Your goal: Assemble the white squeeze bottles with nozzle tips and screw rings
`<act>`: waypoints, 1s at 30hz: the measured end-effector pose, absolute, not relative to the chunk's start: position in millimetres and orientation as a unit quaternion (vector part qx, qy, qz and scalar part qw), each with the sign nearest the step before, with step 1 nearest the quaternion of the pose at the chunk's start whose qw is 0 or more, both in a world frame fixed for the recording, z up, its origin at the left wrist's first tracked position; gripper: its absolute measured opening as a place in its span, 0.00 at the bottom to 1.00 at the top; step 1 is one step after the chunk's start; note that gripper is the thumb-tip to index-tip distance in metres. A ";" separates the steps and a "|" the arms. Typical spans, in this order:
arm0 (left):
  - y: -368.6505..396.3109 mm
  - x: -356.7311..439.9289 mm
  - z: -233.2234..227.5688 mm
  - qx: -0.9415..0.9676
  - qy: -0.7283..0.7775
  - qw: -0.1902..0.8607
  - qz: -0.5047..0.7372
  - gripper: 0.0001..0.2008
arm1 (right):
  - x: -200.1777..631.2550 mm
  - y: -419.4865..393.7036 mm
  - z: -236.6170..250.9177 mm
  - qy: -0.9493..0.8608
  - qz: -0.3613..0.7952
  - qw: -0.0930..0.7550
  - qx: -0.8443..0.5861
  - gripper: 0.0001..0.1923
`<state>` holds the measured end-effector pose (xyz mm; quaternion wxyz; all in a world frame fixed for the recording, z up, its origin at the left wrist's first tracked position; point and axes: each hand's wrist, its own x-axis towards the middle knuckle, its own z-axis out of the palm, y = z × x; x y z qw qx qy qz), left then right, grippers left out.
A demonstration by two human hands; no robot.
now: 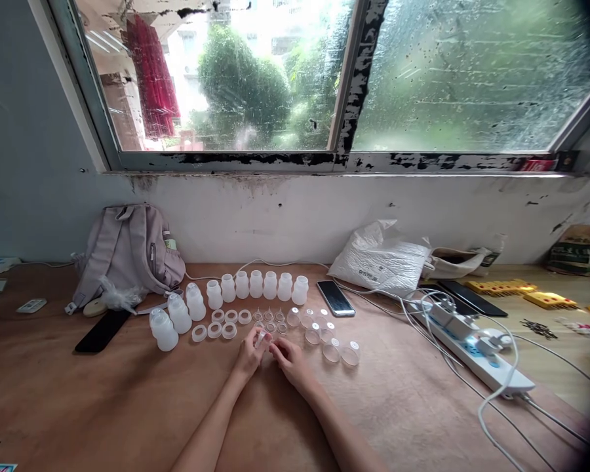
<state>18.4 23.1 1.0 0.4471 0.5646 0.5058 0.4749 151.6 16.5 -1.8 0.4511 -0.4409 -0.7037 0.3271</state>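
Note:
My left hand (pixel 250 354) is closed on a small clear plastic piece (pixel 260 338), pinched between thumb and fingers; its exact kind is too small to tell. Right beside it, my right hand (pixel 290 360) has its fingers bent together, their tips close to the left fingertips; whether they grip anything is hidden. Just beyond the hands lie clear silicone nipples (pixel 269 316) in short rows. Several white screw rings (pixel 229 330) are to their left, and several clear domed caps (pixel 331 351) to their right. Behind stand several frosted baby bottles (pixel 256 284), continuing leftward toward another bottle (pixel 164 330).
A phone (pixel 335 299) lies behind the caps, a black phone (pixel 102 331) by the backpack (pixel 128 249). A silver-white bag (pixel 379 257) rests against the wall. On the right, a power strip (pixel 476 351) trails white cables. Yellow parts (pixel 550 299) lie further right.

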 end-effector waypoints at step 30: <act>60.0 -59.0 43.4 0.600 0.565 -0.113 0.555 0.07 | 156.6 17.1 -2.9 -0.656 0.305 0.495 -0.481 0.15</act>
